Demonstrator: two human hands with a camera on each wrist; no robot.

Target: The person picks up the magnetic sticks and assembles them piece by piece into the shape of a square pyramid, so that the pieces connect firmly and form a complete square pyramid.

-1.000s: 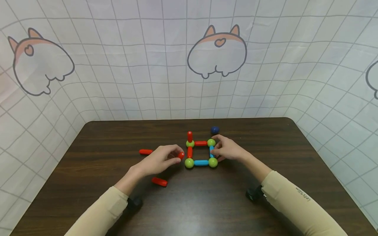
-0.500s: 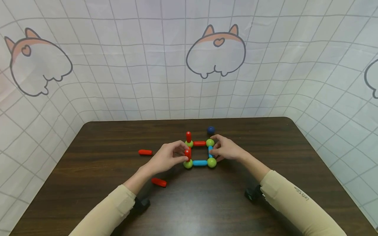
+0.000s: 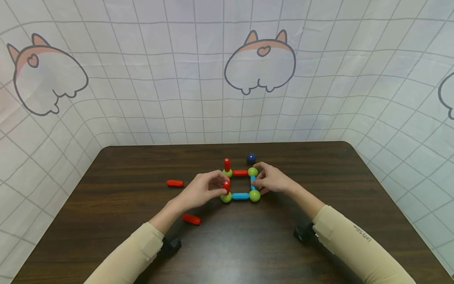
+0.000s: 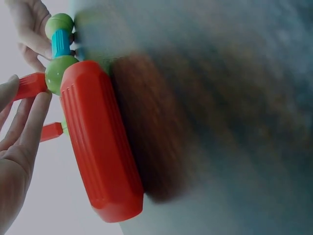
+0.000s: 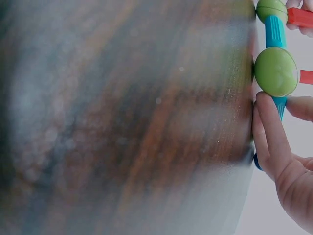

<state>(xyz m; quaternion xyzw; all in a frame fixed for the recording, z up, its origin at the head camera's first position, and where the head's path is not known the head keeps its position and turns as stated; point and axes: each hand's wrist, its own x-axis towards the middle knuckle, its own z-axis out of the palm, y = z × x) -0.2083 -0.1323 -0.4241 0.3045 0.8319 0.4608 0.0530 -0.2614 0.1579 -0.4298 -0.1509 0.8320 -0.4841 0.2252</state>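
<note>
Your left hand (image 3: 205, 190) pinches an upright red rod (image 3: 226, 187) against the near-left green ball (image 3: 226, 198) of a flat square of rods and balls. Your right hand (image 3: 274, 179) pinches the square's right-hand blue rod (image 3: 253, 182) between thumb and fingers. Another standing red rod (image 3: 227, 164) tops the far-left green ball (image 3: 228, 173). A dark blue ball (image 3: 251, 158) sits just beyond your right hand; two loose red rods (image 3: 191, 219) lie to the left on the dark wooden table (image 3: 241, 244).

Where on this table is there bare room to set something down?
There's bare tabletop between the sleeves, on the near side of the rod-and-ball square, and from the right hand across to the right edge. Crowded: the square itself, with the left hand and right hand at it, the blue ball behind, and two loose red rods to its left.
</note>
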